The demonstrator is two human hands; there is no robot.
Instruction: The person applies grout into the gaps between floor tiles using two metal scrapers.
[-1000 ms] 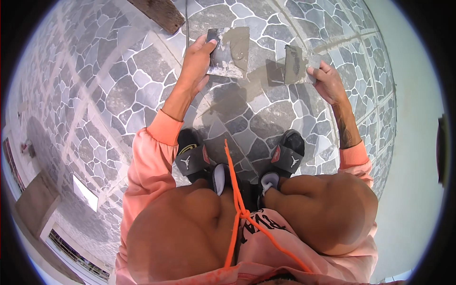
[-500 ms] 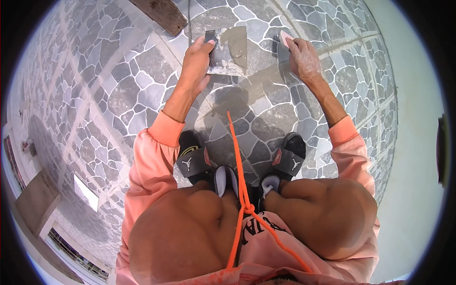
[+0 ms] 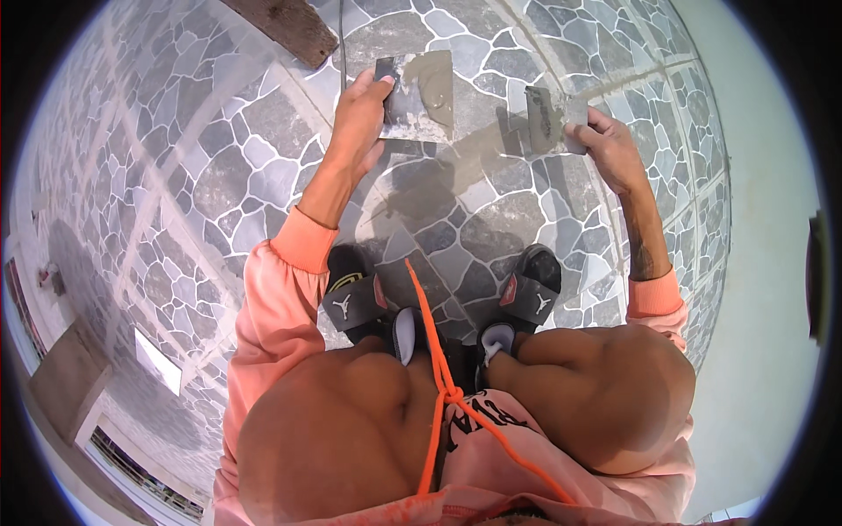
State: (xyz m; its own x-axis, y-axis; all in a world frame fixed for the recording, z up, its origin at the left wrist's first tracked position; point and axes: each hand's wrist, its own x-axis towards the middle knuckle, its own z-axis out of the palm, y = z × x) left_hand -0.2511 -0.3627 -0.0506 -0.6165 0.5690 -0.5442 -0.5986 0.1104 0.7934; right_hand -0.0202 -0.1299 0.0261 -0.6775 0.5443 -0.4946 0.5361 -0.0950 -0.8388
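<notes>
My left hand (image 3: 358,121) is closed around the near-left edge of a flat square plate (image 3: 405,112), thumb on top. Wet grey mortar (image 3: 437,81) coats the plate's right side. Away to the right, my right hand (image 3: 614,153) pinches a putty knife (image 3: 545,121) between thumb and fingers. Its broad blade points left, with dark grey paste on the face turned up. Beneath and between the two tools, a smeared grey joint (image 3: 478,151) crosses the stone-patterned floor (image 3: 491,223). The fingers under the plate are mostly hidden.
A rough wooden plank (image 3: 285,31) lies at the far left beside a thin grey cable (image 3: 342,44). A pale wall (image 3: 772,263) rises along the right. My sandalled feet (image 3: 535,285) are close below the tools, and an orange drawstring (image 3: 430,333) dangles between my knees.
My right hand has moved right and nearer, turning the putty knife so its paste-covered face shows. My left hand and the plate have hardly moved.
</notes>
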